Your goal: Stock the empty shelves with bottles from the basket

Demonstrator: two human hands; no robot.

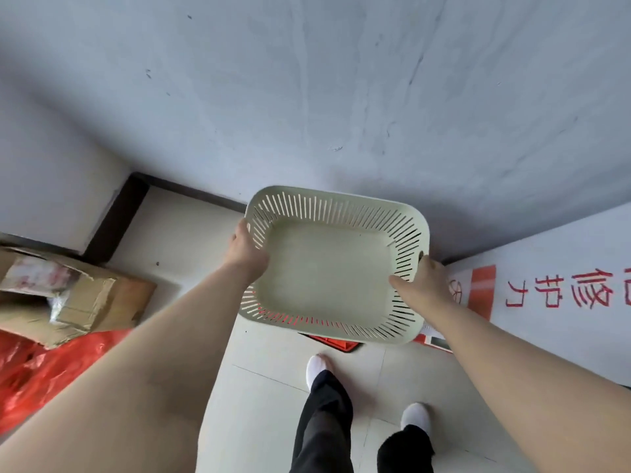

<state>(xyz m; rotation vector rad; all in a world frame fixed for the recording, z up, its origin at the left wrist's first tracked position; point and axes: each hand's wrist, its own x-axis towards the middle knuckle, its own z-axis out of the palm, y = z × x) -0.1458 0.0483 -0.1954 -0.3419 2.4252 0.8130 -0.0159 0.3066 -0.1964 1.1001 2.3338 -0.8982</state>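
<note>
A pale green slotted plastic basket [327,268] hangs in front of me above the tiled floor, with nothing inside it. My left hand [247,252] grips its left rim, fingers wrapped round the outside. My right hand [421,279] holds the right rim, thumb inside the wall and fingers behind it. No bottles and no shelves are in view.
A grey wall [341,97] stands straight ahead. Crumpled cardboard boxes [68,295] and a red plastic sheet [44,367] lie on the left. A white board with red characters [553,291] leans on the right. A red crate [333,343] sits under the basket. My legs [327,421] are below.
</note>
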